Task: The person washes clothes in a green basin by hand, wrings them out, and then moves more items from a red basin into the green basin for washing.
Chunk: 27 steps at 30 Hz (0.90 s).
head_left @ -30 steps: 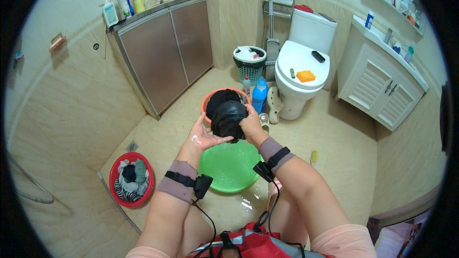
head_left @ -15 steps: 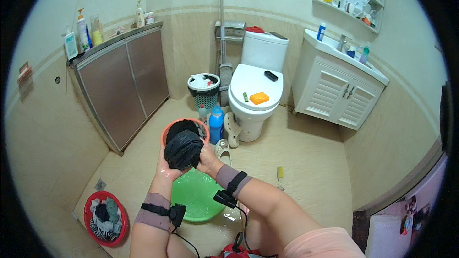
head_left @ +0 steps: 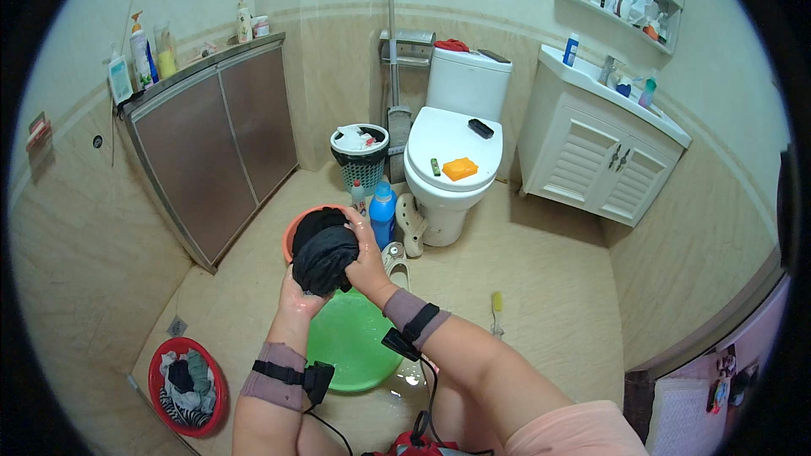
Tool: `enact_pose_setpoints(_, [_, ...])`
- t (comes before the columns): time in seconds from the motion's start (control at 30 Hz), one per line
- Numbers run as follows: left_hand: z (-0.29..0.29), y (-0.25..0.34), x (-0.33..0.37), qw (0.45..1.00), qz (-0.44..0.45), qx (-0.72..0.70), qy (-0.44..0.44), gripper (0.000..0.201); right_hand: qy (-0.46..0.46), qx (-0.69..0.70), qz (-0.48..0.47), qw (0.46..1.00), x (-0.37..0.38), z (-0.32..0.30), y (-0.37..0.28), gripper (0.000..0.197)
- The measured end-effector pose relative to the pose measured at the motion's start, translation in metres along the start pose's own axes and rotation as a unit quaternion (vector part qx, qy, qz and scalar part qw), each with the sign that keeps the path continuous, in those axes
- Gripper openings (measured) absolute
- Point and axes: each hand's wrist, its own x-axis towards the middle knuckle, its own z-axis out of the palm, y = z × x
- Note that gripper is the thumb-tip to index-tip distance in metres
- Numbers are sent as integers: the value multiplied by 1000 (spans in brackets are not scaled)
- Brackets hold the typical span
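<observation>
Both hands hold a wet dark grey cloth (head_left: 325,258) bunched into a ball above the floor. My left hand (head_left: 297,297) cups it from below and my right hand (head_left: 367,260) grips it from the right side. Directly under the hands sits a green plastic basin (head_left: 355,346) on the tiled floor. Behind the cloth stands an orange basin (head_left: 291,238) with more dark fabric inside; the cloth hides most of it.
A red basin (head_left: 158,388) of clothes sits at lower left. A blue detergent bottle (head_left: 383,214), slippers (head_left: 411,235), a waste bin (head_left: 360,157) and a toilet (head_left: 454,165) stand ahead. A brush (head_left: 497,311) lies on the floor at right. Cabinets line both sides.
The view has tilted up and shifted, so hands and cloth sit lower left in the picture. The cloth stays bunched between both hands above the green basin.
</observation>
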Motion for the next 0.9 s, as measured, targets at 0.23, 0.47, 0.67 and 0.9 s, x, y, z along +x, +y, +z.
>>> enact_pose_setpoints(0.23, [26, -12, -3, 1000, -9, 16, 20, 33, -28, 64, 259, 963, -14, -1, 76, 38])
enact_pose_setpoints(0.47, [10, -10, -10, 976, 143, 75, 143, 18, -47, 353, 593, 722, -9, 6, 17, 27])
enact_pose_setpoints(0.67, [-3, -5, -9, 966, 187, 135, 118, 23, -100, 388, 646, 650, -16, 7, 21, 28])
enact_pose_setpoints(0.9, [-2, 0, -10, 991, 112, 50, 57, 27, -127, 389, 675, 614, -17, 0, 11, 25])
